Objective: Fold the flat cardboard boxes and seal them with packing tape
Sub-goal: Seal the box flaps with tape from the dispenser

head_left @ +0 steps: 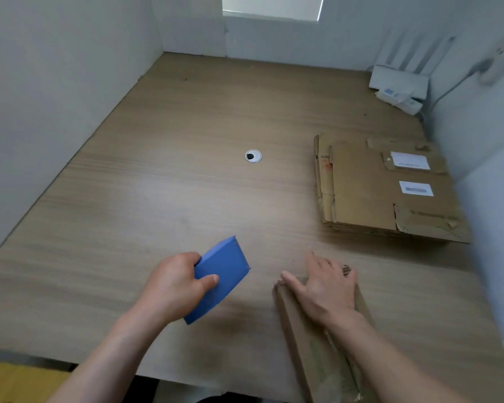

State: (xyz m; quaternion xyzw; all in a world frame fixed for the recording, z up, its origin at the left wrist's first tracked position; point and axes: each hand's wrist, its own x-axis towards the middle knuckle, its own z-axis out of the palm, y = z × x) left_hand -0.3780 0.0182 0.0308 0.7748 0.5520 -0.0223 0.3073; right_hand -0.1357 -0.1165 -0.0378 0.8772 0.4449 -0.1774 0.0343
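Observation:
My left hand [176, 283] grips a flat blue cardboard piece [224, 271] just above the wooden desk [157, 184], thumb on top and fingers curled behind its left edge. My right hand [323, 286] lies flat with fingers spread on a brown flattened cardboard box [312, 344] at the desk's front right. That box runs toward me under my right forearm. A stack of flat brown cardboard boxes [370, 199] with white labels lies on the right side of the desk. No tape is visible.
A round cable grommet [253, 156] sits in the desk's middle. A white router with antennas [399, 82] and a small white box stand at the back right corner. White partition walls enclose the desk on the left, back and right. Something yellow shows below the front left edge.

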